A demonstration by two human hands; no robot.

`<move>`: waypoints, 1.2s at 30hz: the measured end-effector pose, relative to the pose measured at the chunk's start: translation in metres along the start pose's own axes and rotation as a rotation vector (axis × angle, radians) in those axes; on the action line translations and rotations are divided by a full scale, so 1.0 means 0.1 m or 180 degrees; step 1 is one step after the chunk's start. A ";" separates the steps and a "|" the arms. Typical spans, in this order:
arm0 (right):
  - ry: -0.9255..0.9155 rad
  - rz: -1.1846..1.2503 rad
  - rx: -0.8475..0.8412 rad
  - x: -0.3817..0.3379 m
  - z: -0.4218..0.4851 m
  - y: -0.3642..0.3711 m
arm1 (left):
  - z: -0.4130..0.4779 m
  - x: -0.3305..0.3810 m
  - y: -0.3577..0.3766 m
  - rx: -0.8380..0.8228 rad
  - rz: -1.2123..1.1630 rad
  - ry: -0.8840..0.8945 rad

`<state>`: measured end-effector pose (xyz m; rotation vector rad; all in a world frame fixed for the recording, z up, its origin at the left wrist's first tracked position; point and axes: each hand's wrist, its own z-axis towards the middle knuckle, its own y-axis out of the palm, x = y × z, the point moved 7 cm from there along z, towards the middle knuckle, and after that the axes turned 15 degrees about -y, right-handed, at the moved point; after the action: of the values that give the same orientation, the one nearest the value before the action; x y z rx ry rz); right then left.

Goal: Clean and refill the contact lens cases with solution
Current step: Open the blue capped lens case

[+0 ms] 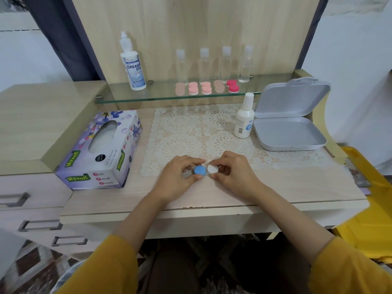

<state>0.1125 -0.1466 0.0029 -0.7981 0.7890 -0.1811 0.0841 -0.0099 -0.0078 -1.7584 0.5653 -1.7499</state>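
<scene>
So both hands are on the contact lens case (pixel 204 170) at the front edge of the lace mat (pixel 201 132): left hand (pixel 178 177) pinching the blue-capped end, right hand (pixel 233 172) pinching the white cap (pixel 212 169). Left of the mat sits the tissue box (pixel 101 151), and the small solution bottle (pixel 244 119) stands at its right edge.

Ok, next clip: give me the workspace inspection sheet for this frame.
Surface: pale wooden desk, white lace mat on it.
Job's things: blue-and-white plastic lens case at mat's near edge; small white solution bottle; large white solution bottle, pink lens cases on glass shelf.
Clutter: purple tissue box, open grey plastic box, four clear bottles.
Hands: left hand pinches blue cap; right hand pinches white cap.
Cables: nothing seen.
Surroundings: drawers left, yellow material right.
</scene>
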 end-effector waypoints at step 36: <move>0.0022 -0.0121 -0.0580 -0.04 0.18 -0.01 | -0.01 0.03 -0.04 0.0348 0.0344 0.0155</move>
<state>0.1225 -0.1354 0.0133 -0.9855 0.8049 -0.1470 0.0829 -0.0091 -0.0026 -1.5854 0.5637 -1.7195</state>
